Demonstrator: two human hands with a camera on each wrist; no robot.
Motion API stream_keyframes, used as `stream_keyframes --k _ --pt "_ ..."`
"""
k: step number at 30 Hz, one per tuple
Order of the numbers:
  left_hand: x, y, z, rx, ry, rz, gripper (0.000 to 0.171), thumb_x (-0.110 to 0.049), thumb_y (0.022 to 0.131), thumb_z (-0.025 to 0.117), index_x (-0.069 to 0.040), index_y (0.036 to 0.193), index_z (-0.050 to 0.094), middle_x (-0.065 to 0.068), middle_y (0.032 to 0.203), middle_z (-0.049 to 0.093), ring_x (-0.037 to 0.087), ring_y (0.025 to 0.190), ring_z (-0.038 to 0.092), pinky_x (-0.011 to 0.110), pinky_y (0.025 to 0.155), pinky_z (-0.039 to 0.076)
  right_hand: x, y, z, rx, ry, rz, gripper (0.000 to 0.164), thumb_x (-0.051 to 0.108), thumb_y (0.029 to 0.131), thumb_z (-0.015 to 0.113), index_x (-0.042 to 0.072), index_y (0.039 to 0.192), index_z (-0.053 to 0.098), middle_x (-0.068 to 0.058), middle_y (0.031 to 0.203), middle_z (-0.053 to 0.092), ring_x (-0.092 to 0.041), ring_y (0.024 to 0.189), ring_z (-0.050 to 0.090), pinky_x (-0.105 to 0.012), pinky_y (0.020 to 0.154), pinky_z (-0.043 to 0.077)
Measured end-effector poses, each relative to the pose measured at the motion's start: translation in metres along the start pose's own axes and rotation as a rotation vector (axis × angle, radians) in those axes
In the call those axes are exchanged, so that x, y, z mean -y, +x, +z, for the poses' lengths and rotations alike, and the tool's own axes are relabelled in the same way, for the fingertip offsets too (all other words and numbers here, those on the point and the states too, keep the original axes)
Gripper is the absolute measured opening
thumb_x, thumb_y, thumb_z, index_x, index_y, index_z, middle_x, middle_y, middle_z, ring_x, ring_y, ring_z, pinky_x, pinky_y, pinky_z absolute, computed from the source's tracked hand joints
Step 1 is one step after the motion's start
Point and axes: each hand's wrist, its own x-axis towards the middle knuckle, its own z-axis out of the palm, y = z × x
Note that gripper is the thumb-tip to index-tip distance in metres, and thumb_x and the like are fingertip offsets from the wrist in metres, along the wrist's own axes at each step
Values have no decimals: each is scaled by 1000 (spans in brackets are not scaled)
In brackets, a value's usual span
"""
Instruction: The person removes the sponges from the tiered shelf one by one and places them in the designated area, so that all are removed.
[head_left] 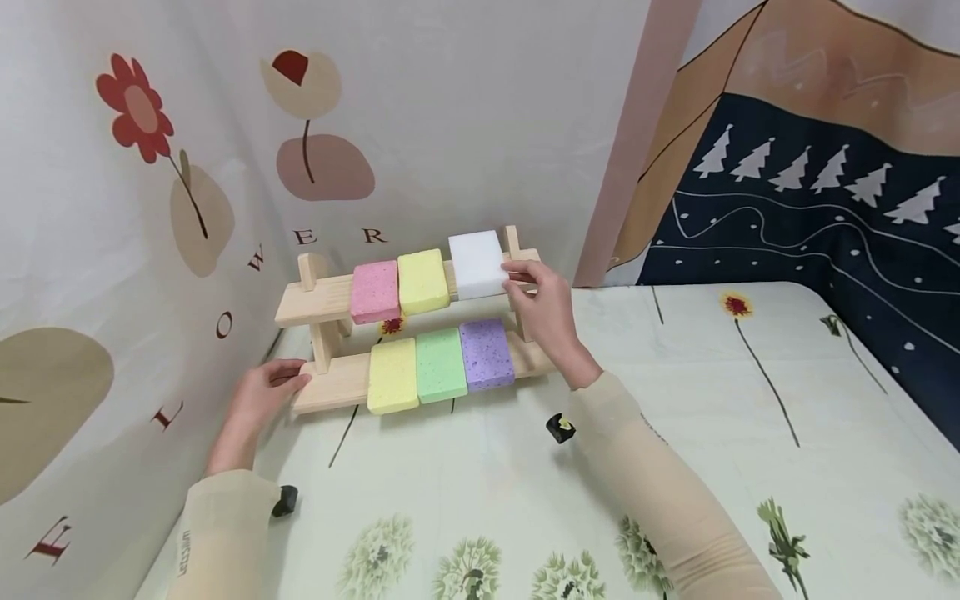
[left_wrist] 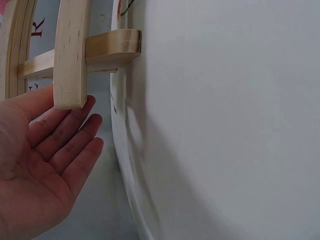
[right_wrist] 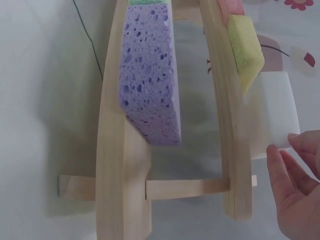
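A white sponge (head_left: 477,264) stands out at the right of the upper board of a two-tier wooden rack (head_left: 330,387). My right hand (head_left: 546,308) pinches its right edge between thumb and fingers, also seen in the right wrist view. At the lower board's left end, my left hand (head_left: 262,396) holds the wood, thumb on one side and fingers on the other. Left of the white sponge are a yellow sponge (head_left: 423,281) and a pink sponge (head_left: 375,292). The lower board carries another yellow sponge (head_left: 392,375), a green sponge (head_left: 441,365) and a purple sponge (head_left: 487,354).
A pale cloth with printed flowers (head_left: 737,305) covers the table (head_left: 465,475). Hanging fabric (head_left: 480,108) rises close behind the rack and along the left side. A dark printed cloth (head_left: 810,217) hangs at the right.
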Motion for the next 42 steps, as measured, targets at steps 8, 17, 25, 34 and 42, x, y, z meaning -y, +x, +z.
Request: stream_keyframes --k 8,17,25,34,42 --pt "0 0 0 -8 -5 -10 48 -28 101 60 3 137 55 28 135 60 41 122 59 23 83 47 1 2 -8 -35 26 -4 23 0 91 69 -1 113 71 -17 116 72 -29 106 71 -35 86 61" --pt "-1 -1 0 -11 4 4 48 -28 101 59 4 136 55 28 134 60 41 122 60 25 85 47 0 1 -21 -77 -2 -6 23 2 91 69 -1 114 71 -16 119 72 -28 106 71 -38 86 61" --pt "-2 -2 0 1 -9 -8 48 -27 101 59 5 137 54 30 136 58 43 123 57 44 95 51 -3 0 -30 -99 -20 -4 24 4 92 69 0 115 71 -16 117 72 -28 108 70 -41 88 60" --pt "1 -1 1 -23 -1 8 46 -26 100 61 5 135 57 29 132 61 39 118 61 12 74 46 -8 -2 -44 -121 -57 -2 25 6 93 69 1 117 70 -15 118 71 -28 110 69 -42 89 60" --pt "-1 -2 0 -26 3 9 46 -26 100 61 4 135 57 29 132 61 39 118 61 10 72 44 -12 -3 -58 -142 -62 3 25 5 93 69 2 117 70 -16 117 72 -29 108 71 -42 89 59"
